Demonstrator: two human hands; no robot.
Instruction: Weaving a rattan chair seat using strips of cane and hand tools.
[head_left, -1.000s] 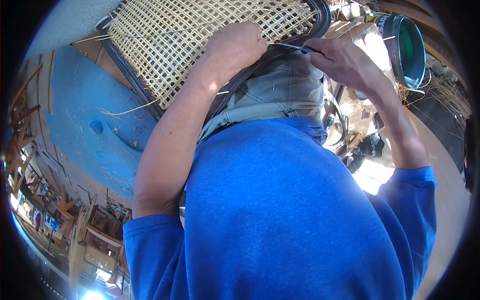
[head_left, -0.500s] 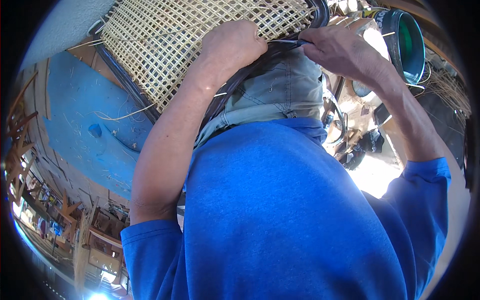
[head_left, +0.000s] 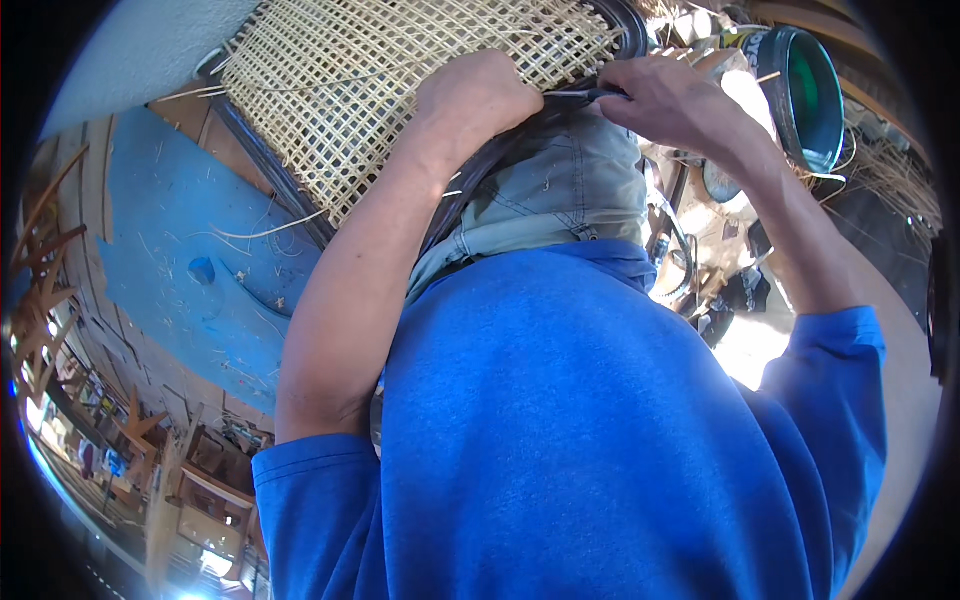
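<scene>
A pale woven cane panel (head_left: 330, 90) in a dark frame (head_left: 250, 145) lies across my lap at the top of the view. My left hand (head_left: 477, 100) is closed in a fist on the panel's near edge; whatever its curled fingers hold is hidden. Just right of it, my right hand (head_left: 665, 105) grips a thin metal tool (head_left: 568, 94) with a dark handle, whose shaft points left along the frame toward my left hand. Loose cane strands (head_left: 275, 228) stick out past the frame on the left.
A blue board (head_left: 175, 240) with scraps lies at left. A dark bucket (head_left: 808, 100), green inside, sits at upper right near cluttered wood pieces and loose cane fibres (head_left: 890, 180). Wooden furniture (head_left: 205, 485) and clutter fill the lower left.
My right hand rose slightly over the last second and stays on the tool. My left hand shifted a little right and down since half a second ago, still closed at the panel's edge.
</scene>
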